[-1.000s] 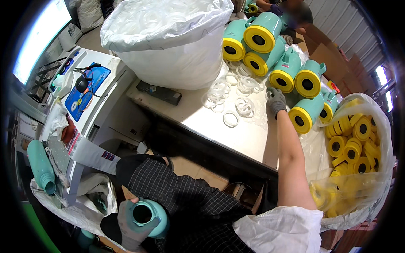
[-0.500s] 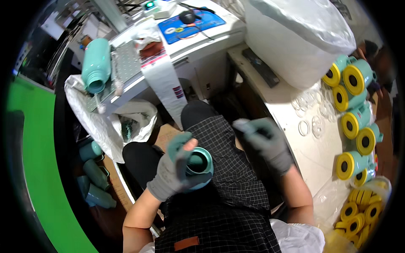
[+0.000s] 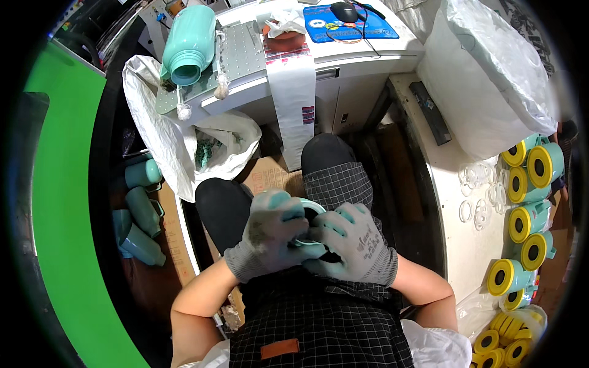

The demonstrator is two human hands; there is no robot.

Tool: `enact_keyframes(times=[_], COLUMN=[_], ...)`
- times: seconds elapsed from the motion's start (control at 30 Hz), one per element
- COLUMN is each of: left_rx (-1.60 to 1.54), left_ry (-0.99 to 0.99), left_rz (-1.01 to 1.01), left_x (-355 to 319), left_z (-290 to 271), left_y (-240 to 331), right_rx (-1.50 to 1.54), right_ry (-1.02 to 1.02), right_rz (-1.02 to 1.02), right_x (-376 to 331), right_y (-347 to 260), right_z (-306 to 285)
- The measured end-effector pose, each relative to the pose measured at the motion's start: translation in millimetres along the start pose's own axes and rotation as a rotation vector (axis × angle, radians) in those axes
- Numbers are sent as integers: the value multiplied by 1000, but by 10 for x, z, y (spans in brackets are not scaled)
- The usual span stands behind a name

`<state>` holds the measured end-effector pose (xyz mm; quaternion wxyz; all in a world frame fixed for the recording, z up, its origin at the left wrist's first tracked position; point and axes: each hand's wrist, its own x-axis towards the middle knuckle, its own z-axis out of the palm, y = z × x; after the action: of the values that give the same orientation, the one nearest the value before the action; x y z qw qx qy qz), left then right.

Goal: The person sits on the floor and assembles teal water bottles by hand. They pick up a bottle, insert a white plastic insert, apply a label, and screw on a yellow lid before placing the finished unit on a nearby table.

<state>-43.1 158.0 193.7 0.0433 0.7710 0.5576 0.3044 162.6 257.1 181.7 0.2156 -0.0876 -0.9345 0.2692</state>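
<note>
A teal bottle stands between my knees, its round mouth partly showing between my gloved hands. My left hand, in a grey glove with teal patches, is wrapped around its left side. On the other side my right hand, gloved alike, has its fingers curled at the bottle's rim and its thumb near the front. The two hands almost meet over the mouth and cover most of the bottle. Whether the small pale thing seen earlier is still in my right hand is hidden.
On the right bench lie clear rings and teal jugs with yellow bases. A white sack stands behind them; a bag of yellow rings sits nearest me. A large teal bottle lies on the desk; more jugs lie low left.
My right hand has come left from beside the bench to the bottle's mouth, and its fingers have closed there. My left hand stays on the bottle. The whole view has shifted.
</note>
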Motion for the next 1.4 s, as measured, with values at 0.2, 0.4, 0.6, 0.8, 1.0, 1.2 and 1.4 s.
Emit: enact_keyframes(times=[0.2,0.4,0.6,0.8,1.0,1.2,1.4], left_rx=[191,441,439,400,241,171,429], left_ry=[-81,-410,-473,-635,-866,-989,-1032], left_rz=[-51,-98,181,201,197,144,-23], left_x=[154,581,993,1101,1141,1175,1121], left_z=[-119,-153,40,130,113,52,193], left_y=[67,183,-49,-168,-231,-202,-65], right_rx=[30,63,91,80,113,166,132], right_ry=[24,202,135,174,113,96,116], right_rz=[124,59,122,118,99,83,143], right_x=[-11,-54,-127,-205,-198,-190,-185], right_y=[-20,45,179,293,295,329,295], right_z=[153,268,179,198,146,152,186])
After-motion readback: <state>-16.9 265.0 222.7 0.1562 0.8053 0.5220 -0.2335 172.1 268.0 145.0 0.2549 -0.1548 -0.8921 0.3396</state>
